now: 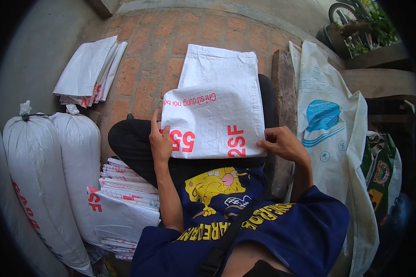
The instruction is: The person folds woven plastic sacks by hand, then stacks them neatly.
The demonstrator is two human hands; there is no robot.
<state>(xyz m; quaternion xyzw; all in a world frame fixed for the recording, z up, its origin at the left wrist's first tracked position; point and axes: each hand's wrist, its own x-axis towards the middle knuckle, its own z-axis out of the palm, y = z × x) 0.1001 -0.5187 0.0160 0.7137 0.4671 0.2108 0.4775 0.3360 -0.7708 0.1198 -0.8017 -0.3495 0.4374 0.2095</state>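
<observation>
A white woven sack [217, 111] with red print lies folded over my lap, its lettering upside down or sideways to me. Its far flap reaches over the brick floor. At the sack's left edge, my left hand [161, 144] grips it, thumb on top and fingers along the side. My right hand [284, 144] pinches the near right corner beside the red "2SF" print. Close to my left elbow stands a stack of folded white sacks [125, 203]. Another pile of folded sacks [85, 69] rests on the floor at the far left.
Two full, tied white sacks [37, 166] stand at the left. A wooden beam [284, 92] runs along my right side, with a large whitish sheet with blue print [328, 120] beyond it. A green bag [383, 171] is farther right; a bicycle wheel [343, 14] shows at the top right.
</observation>
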